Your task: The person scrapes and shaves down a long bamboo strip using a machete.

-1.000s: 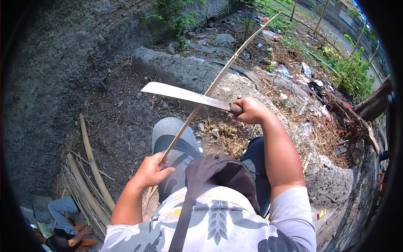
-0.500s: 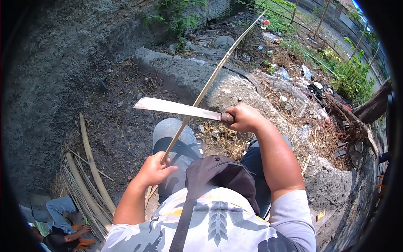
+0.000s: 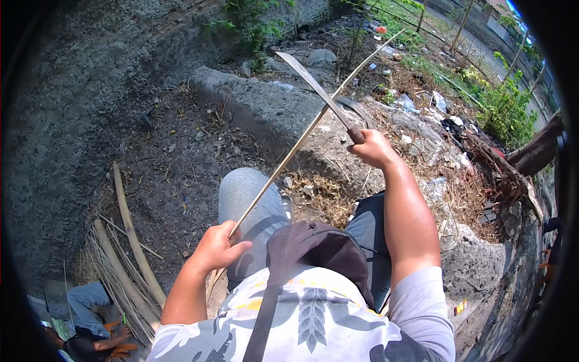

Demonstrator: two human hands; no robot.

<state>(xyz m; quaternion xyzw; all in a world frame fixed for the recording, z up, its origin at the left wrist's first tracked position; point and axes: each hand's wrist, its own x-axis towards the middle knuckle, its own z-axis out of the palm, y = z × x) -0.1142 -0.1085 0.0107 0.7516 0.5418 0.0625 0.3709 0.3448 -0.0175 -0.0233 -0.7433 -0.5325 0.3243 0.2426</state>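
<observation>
My left hand [image 3: 220, 246] is closed round the lower part of a long thin bamboo strip [image 3: 294, 151], above my left thigh. The strip slants up and away to the right, past my knee. My right hand [image 3: 375, 149] grips the dark handle of a machete [image 3: 313, 82]. Its blade points up and to the left and crosses the upper half of the strip, seemingly against it. A dark bag [image 3: 319, 247] lies across my lap.
Bamboo poles and strips [image 3: 129, 271] lie at my left, close to another seated person [image 3: 90, 320]. A concrete slab [image 3: 247, 99] stretches ahead. Litter and dry grass [image 3: 416, 145] cover the ground at right. A rough wall [image 3: 66, 120] rises at left.
My right hand has moved forward and to the right, sliding the machete farther up the strip. The blade has turned from nearly level to pointing upward. My left hand stays about in place.
</observation>
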